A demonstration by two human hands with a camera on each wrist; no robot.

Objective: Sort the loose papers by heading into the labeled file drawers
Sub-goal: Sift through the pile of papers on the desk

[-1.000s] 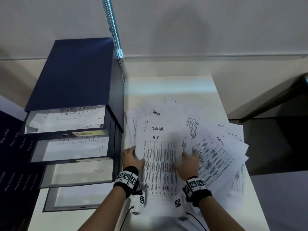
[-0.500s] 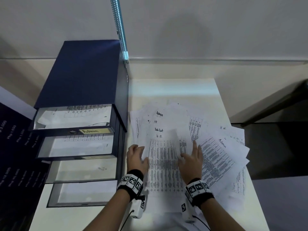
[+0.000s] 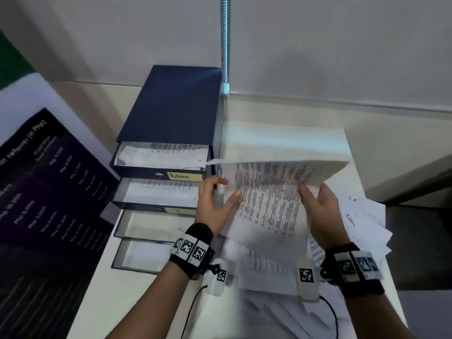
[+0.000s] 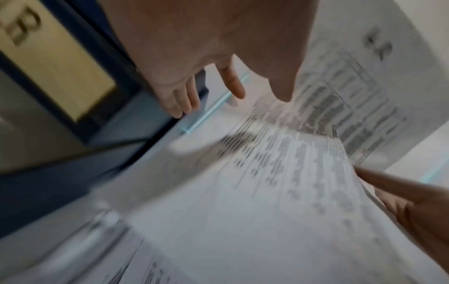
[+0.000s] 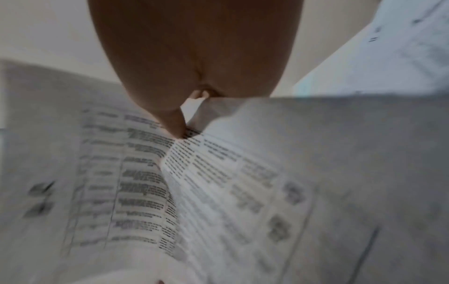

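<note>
A printed sheet is lifted off the pile and curls over at the top, its table of text facing me. My right hand pinches its right edge, thumb in front and fingers behind; the right wrist view shows the thumb pressed on the print. My left hand is at the sheet's left edge with fingers straight and only the thumb touching the paper. The sheet's heading is blurred and looks like "H R". The navy file cabinet stands to the left with its drawers pulled out; the top one carries a yellow "Admin" label.
Several loose papers lie fanned over the white table, some headed "Admin" or "H R". The upper two drawers hold sheets. A dark poster leans at the left. A metal rod runs up the wall behind the cabinet.
Both hands were flat on the top sheet of the pile; now the sheet is raised off the table and bent over, held by my right hand. The head view has swung right.
</note>
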